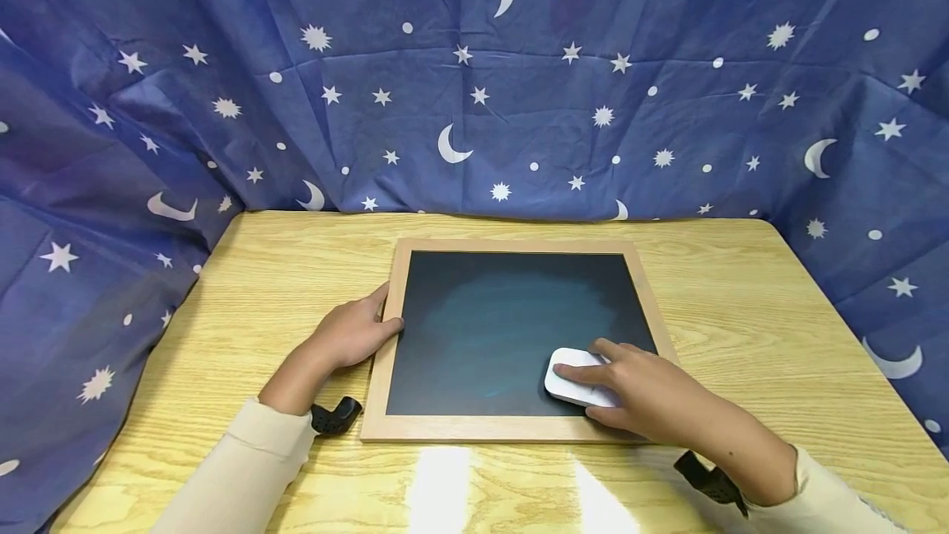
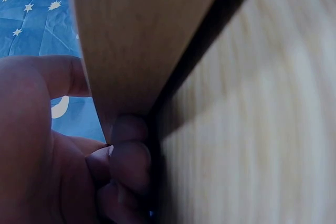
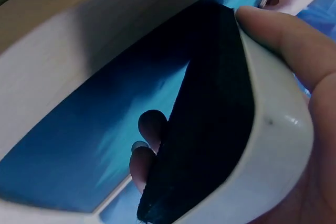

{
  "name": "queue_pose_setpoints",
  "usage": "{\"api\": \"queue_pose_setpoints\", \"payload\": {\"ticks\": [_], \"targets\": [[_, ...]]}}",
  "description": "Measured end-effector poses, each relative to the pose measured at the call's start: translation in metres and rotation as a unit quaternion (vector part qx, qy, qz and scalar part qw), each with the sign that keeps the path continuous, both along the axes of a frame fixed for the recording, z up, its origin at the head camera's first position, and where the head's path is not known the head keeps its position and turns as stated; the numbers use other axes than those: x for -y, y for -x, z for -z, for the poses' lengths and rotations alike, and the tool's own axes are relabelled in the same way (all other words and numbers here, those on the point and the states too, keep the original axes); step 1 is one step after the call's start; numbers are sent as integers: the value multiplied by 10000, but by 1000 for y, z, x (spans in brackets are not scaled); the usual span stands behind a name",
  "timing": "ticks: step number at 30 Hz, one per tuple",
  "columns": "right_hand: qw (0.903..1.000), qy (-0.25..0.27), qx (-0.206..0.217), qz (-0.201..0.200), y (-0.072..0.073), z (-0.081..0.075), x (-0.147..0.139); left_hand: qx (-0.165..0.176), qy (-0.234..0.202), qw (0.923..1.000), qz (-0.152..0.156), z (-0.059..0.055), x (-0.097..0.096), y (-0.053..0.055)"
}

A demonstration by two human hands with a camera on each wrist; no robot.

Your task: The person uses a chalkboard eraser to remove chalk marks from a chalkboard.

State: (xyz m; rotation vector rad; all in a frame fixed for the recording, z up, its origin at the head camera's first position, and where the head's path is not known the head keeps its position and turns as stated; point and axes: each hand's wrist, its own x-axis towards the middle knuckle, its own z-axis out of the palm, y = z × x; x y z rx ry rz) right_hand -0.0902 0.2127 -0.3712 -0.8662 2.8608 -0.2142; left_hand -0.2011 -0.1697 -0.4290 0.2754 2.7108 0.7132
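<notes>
A small chalkboard (image 1: 511, 328) in a light wooden frame lies on the table, its dark surface marked by a smeared, paler chalk haze. At its left edge my left hand (image 1: 352, 332) grips the frame, thumb on top; in the left wrist view the other fingers (image 2: 131, 166) bend against the frame's outer side (image 2: 142, 30). My right hand (image 1: 638, 390) holds a white chalkboard eraser (image 1: 571, 365) over the board's lower right corner, thumb on one side and fingers on the other. The right wrist view shows the eraser's black felt pad (image 3: 210, 124) tilted toward the board surface.
The board rests on a light wood-grain table (image 1: 741, 311). A blue cloth (image 1: 534, 130) with white moons and stars hangs behind the table and along both sides. Bright sunlight patches (image 1: 441, 484) fall near the front. Black wrist mounts (image 1: 337, 416) sit by both cuffs.
</notes>
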Motion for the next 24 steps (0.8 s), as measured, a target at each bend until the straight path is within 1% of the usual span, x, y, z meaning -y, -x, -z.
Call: {"api": "queue_pose_setpoints", "payload": {"ticks": [4, 9, 12, 18, 21, 24], "targets": [[9994, 59, -97, -323, 2, 1, 19, 19, 16, 10000, -6, 0, -1, 0], [9981, 85, -202, -576, 4, 2, 42, -42, 14, 10000, -25, 0, -1, 1], [9976, 61, -215, -649, 6, 1, 52, -60, -37, 10000, -23, 0, 0, 1], [9975, -97, -91, -694, 13, -2, 67, -62, -24, 10000, -14, 0, 0, 1], [9964, -200, -144, -805, 17, -1, 74, -43, -31, 10000, -23, 1, 0, 0], [9947, -280, -285, -943, 21, 0, 81, -29, -30, 10000, -58, 1, 0, 0]]}}
